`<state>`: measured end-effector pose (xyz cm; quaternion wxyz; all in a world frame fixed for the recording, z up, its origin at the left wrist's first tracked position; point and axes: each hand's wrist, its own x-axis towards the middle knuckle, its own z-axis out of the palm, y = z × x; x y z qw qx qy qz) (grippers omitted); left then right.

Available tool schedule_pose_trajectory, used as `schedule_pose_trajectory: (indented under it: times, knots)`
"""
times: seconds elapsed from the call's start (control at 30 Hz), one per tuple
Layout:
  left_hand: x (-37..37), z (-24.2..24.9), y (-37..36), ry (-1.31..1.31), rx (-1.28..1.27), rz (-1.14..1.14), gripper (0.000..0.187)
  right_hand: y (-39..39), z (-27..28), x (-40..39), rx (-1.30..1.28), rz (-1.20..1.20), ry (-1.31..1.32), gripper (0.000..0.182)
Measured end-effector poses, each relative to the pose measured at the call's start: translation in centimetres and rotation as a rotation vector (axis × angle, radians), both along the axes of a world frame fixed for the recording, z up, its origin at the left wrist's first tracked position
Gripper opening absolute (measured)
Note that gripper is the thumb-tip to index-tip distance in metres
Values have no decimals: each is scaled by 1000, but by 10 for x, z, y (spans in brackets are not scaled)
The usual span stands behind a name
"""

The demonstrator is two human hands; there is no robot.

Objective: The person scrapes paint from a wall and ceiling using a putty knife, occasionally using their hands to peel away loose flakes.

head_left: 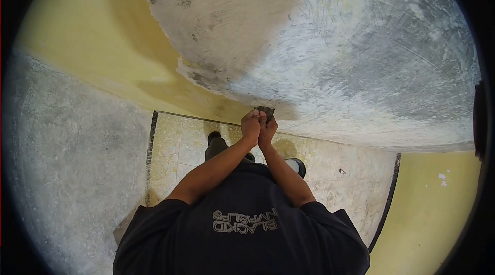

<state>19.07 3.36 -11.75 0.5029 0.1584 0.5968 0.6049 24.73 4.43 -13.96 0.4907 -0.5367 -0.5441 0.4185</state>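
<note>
Both hands are together low on the wall (330, 69), close to its foot. A small, dark, flat scraper (266, 112) sticks out beyond the fingers, its edge at the wall's surface. My left hand (250, 124) is closed on its left side, thumb and fingers bunched. My right hand (267, 129) is closed beside it, touching the left, with fingers wrapped round the scraper. The handle, if any, is hidden by the hands. Yellow paint (154, 69) ends in a ragged edge just left of the scraper; to the right the wall is bare grey and whitish.
A stained, tiled floor (330, 172) lies below, with a small object (342, 171) on it at the right. My feet stand near the wall's foot. A grey wall (77, 141) rises at the left, a yellow wall (433, 208) at the right, and a dark object (480, 120) at the far right edge.
</note>
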Motion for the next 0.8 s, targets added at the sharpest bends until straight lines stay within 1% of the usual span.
schedule_pose_trajectory:
  times: [0.07,0.17,0.2,0.23,0.27,0.3,0.37,0.43,0.5,0.57,0.6,0.67,0.7,0.77,0.8]
  knots:
    - [0,11,1,-207,-33,42,15,-3,6,-4,-12,-98,-8,24]
    - [-5,-9,0,-233,5,28,19,-5,3,-5,-28,-103,-18,25]
    - [-4,-15,-6,-232,0,27,19,-11,-1,-3,-33,-104,-18,25]
    - [-4,-19,-8,-124,-63,-5,17,-14,-1,-4,-29,-109,5,27]
    - [-8,-13,-2,-9,-113,-38,15,-9,-1,-8,-12,-116,34,30]
    - [-9,-7,5,1,-87,-37,15,-2,0,-11,13,-115,46,30]
    - [-4,-4,1,-90,-94,16,14,-6,1,-9,19,-143,45,26]
    - [-4,-8,-5,-58,-82,-3,15,-11,2,-5,-31,-124,55,25]
    - [-8,1,0,-15,-57,-29,16,-7,8,-8,-70,-111,77,25]
    - [-5,4,-3,-151,-59,28,16,-9,11,-8,-91,-110,150,25]
    - [-5,0,0,-149,-59,24,16,-6,12,-7,-91,-114,152,25]
    - [-5,-3,1,-10,-39,11,18,-5,11,-4,-87,-80,58,25]
    - [-3,-4,-7,-15,-52,8,18,-14,9,-2,-100,-83,52,25]
    - [-5,6,1,162,-91,-61,18,-6,10,-8,-46,-104,221,24]
    - [-6,13,5,167,-86,-65,18,0,10,-9,-41,-109,226,24]
